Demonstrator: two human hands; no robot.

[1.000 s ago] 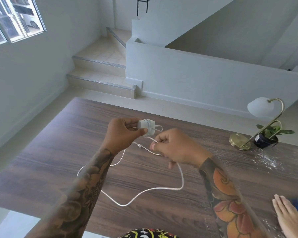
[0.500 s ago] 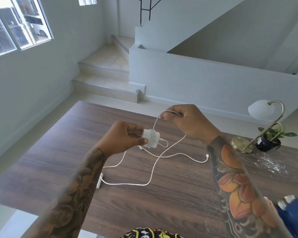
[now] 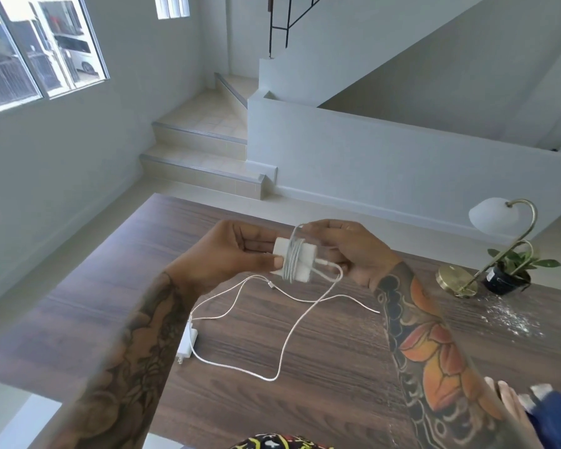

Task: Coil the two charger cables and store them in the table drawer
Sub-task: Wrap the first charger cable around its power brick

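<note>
My left hand point(image 3: 237, 254) grips a white charger block point(image 3: 297, 262) above the table, with its white cable wound several turns around the block. My right hand point(image 3: 347, 247) pinches that cable at the top of the block. The loose rest of the cable point(image 3: 292, 335) hangs down and loops over the wooden table point(image 3: 321, 400). A second white charger point(image 3: 187, 343) lies flat on the table below my left forearm, its own thin cable point(image 3: 240, 294) trailing to the right. No drawer is visible.
A brass desk lamp point(image 3: 499, 241) with a white shade and a small potted plant point(image 3: 509, 273) stand at the table's right. White specks are scattered on the table near them. Another person's hand point(image 3: 506, 406) and blue sleeve rest at the lower right corner. Steps lie beyond the table.
My right hand has carried the cable up over the block and come down close to it, adding a turn. The loose cable on the table has grown shorter.
</note>
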